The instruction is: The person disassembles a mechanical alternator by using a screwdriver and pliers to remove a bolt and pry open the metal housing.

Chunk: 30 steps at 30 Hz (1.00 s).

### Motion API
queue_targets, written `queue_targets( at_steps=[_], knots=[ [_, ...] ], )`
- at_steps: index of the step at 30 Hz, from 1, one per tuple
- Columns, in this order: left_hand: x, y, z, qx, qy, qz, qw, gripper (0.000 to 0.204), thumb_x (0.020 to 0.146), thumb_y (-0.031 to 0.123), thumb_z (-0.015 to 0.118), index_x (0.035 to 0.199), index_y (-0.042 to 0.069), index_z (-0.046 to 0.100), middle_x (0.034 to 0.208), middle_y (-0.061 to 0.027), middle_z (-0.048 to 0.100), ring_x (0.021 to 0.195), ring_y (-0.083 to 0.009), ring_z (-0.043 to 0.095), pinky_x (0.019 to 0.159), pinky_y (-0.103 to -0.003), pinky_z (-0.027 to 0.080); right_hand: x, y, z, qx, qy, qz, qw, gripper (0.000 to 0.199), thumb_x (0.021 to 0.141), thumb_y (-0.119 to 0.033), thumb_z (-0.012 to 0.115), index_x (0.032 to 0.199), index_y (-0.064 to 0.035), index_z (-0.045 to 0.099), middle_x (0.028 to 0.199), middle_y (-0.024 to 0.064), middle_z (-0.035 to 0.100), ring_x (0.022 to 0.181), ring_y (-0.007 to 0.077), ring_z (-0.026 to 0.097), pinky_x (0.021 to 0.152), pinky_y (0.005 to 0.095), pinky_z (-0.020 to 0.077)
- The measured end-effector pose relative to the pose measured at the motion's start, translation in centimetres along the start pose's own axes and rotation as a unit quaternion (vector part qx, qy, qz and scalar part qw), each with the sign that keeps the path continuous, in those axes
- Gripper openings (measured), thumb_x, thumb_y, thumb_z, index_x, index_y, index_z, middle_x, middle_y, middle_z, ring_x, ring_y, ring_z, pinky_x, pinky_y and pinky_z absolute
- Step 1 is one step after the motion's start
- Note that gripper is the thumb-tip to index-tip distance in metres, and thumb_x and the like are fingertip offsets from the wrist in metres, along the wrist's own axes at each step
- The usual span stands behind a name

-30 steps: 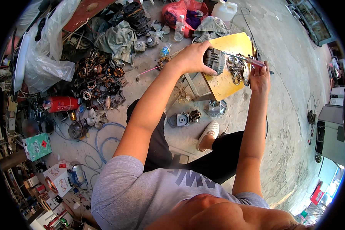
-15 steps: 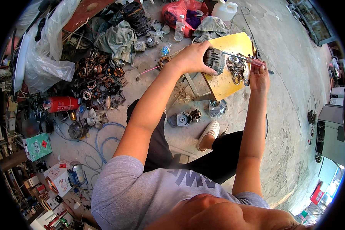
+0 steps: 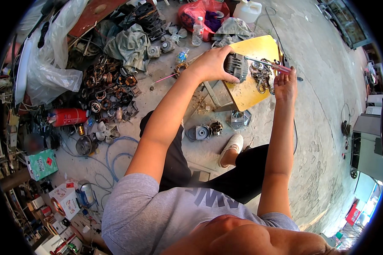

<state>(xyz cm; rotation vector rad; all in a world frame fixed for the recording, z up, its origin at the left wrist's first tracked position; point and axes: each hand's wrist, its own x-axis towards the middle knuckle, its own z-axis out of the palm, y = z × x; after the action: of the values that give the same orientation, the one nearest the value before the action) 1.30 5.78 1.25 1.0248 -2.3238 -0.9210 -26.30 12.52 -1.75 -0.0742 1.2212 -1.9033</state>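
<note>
My left hand (image 3: 213, 64) is wrapped round a finned grey metal motor housing (image 3: 237, 68), thumb on its near side, above a yellow tabletop (image 3: 259, 43). In my right hand (image 3: 286, 87) is a screwdriver (image 3: 281, 68) with a see-through red handle, pinched in the fingers. Its shaft points left, and the tip reaches the housing's right end; whether it sits in a screw there is too small to tell. Beneath the shaft, a heap of bearings and small metal rings (image 3: 261, 78) lies on the tabletop.
Below the table on the floor are a square motor part (image 3: 203, 132) and a copper-wound coil (image 3: 216, 127). A heap of old coils (image 3: 108, 83) spreads to the left, near a red cylinder (image 3: 69, 117). A plastic bottle (image 3: 198, 32) and red bag (image 3: 200, 17) stand beyond the table.
My right hand has shifted slightly and its fingers have straightened along the screwdriver handle. My left hand still holds the motor housing in nearly the same place.
</note>
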Motion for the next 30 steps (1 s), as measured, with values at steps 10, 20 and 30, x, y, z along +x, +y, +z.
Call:
queue_targets(
  at_steps=[10, 20, 30],
  knots=[
    [0.3, 0.9, -0.2, 0.007, -0.014, -0.024, 1.000, 0.084, 0.058, 0.042, 0.091, 0.123, 0.004, 0.054, 0.119, -0.0180, 0.065, 0.112, -0.0326, 0.063, 0.096, -0.039, 0.049, 2.6, 0.7, -2.0, 0.003, -0.080, -0.072, 0.994, 0.044, 0.106, -0.019, 0.045, 0.147, -0.0097, 0.035, 0.134, 0.0118, 0.056, 0.114, 0.0188, 0.059, 0.098, 0.0376, 0.0427],
    [0.5, 0.9, -0.1, 0.000, -0.019, -0.031, 0.999, 0.083, 0.059, 0.040, 0.092, 0.124, 0.005, 0.053, 0.117, -0.0197, 0.066, 0.110, -0.0338, 0.065, 0.094, -0.039, 0.050, 1.6, 0.6, -1.2, 0.024, -0.025, -0.033, 0.999, 0.033, 0.106, -0.019, 0.043, 0.139, -0.0132, 0.047, 0.125, 0.0090, 0.060, 0.112, 0.0197, 0.058, 0.099, 0.0381, 0.0439],
    [0.4, 0.5, -0.1, 0.004, -0.017, -0.027, 0.999, 0.081, 0.060, 0.039, 0.092, 0.122, 0.004, 0.053, 0.118, -0.0197, 0.066, 0.111, -0.0339, 0.064, 0.095, -0.040, 0.050, -0.5, 0.1, 0.5, -0.046, 0.060, 0.006, 0.997, 0.021, 0.104, -0.029, 0.052, 0.123, -0.0237, 0.057, 0.102, -0.0064, 0.062, 0.094, 0.0112, 0.058, 0.087, 0.0395, 0.0378]
  ],
)
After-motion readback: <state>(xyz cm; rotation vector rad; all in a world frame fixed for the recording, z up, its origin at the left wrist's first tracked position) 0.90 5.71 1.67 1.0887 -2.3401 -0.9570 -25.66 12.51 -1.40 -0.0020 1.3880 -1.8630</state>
